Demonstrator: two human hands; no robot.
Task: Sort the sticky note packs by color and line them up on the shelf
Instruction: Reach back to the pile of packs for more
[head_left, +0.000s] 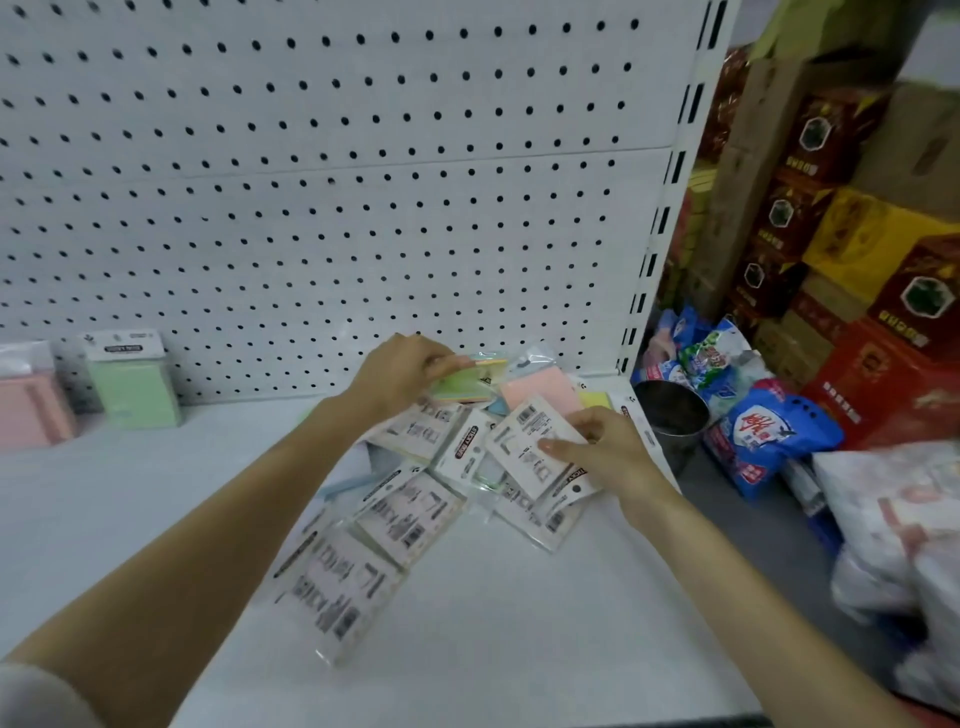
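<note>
A loose heap of sticky note packs (410, 525) lies on the white shelf (519, 623), most face down with barcoded backs up. My left hand (400, 374) grips a pack with green and yellow edges (467, 382) lifted above the far side of the heap. My right hand (602, 447) pinches a face-down pack (524, 441) at the heap's right side. A pink pack (540, 389) and a yellow pack (595, 399) lie behind it. At the far left, a green pack (132, 382) and a pink pack (31, 400) stand upright against the pegboard.
A white pegboard (337, 182) backs the shelf. A dark metal cup (672, 415) stands just off the shelf's right end. Blue bags (769, 431) and stacked red and yellow cartons (857, 260) fill the floor at the right.
</note>
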